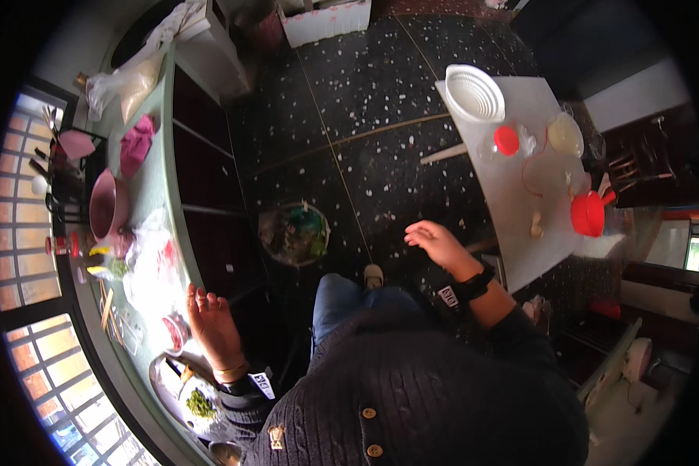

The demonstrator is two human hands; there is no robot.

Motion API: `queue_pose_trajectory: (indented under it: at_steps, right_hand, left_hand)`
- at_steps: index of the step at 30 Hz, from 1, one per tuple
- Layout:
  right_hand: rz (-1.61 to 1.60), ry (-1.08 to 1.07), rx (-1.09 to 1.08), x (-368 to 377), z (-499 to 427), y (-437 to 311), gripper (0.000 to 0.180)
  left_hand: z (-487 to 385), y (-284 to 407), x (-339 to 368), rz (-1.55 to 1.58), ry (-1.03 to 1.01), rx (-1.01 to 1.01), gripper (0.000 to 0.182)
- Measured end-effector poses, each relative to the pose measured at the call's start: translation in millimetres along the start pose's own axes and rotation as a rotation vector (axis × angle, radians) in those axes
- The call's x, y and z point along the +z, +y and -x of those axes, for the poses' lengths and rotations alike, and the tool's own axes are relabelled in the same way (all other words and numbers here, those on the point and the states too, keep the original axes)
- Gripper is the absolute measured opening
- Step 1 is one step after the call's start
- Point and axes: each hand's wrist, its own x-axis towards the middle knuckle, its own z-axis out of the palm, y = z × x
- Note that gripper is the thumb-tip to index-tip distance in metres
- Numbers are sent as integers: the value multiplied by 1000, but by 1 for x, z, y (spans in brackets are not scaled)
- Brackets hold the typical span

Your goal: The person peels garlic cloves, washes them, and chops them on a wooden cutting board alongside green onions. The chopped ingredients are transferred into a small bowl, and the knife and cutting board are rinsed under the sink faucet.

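My left hand (pixel 214 329) is raised palm up at the edge of the green counter, its fingers apart and holding nothing. Beside it on the counter are a bowl of reddish food (pixel 175 335) and a metal tray (pixel 162 373) bearing chopped greens (pixel 200 403). Over the dark speckled floor my right hand (pixel 437 242) hangs empty, fingers loosely bent, to the left of the white table (pixel 515 215). On that table stand a white plastic colander (pixel 475 93), a red-lidded jar (pixel 506 141), and a red pot (pixel 587 214).
Farther along the counter (pixel 180 233) lie a pink basin (pixel 108 205), a magenta cloth (pixel 137 145) and clear plastic bags (pixel 148 262). A round bin (pixel 294 234) with green scraps stands on the floor between counter and table. A wooden table leg (pixel 444 154) juts out over the floor.
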Motion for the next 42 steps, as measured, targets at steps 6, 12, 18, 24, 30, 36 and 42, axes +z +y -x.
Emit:
queue_pose_trajectory:
  at_steps: [6, 12, 18, 24, 30, 36, 42]
  right_hand:
    - [-154, -102, 18, -14, -121, -65, 25]
    - [-131, -39, 58, -69, -267, -147, 28]
    - [-488, 96, 12, -161, -364, -229, 27]
    - [-810, 348, -45, -269, -418, -249, 25]
    - [-886, 635, -39, -392, -497, -277, 21]
    - [-704, 593, -152, -478, -624, -368, 20]
    - [-450, 525, -17, -596, -747, -430, 22]
  left_hand:
    - [-115, -22, 63, -13, 150, -37, 26]
    - [-288, -73, 175, 114, 118, -141, 20]
    - [-455, -115, 366, 104, -91, -232, 22]
    - [-588, -188, 540, 68, -291, -378, 23]
    - [-682, -247, 656, 118, -321, -409, 20]
    - [-781, -288, 753, 89, -325, -407, 19]
    - [-876, -406, 859, 88, -182, -444, 14]
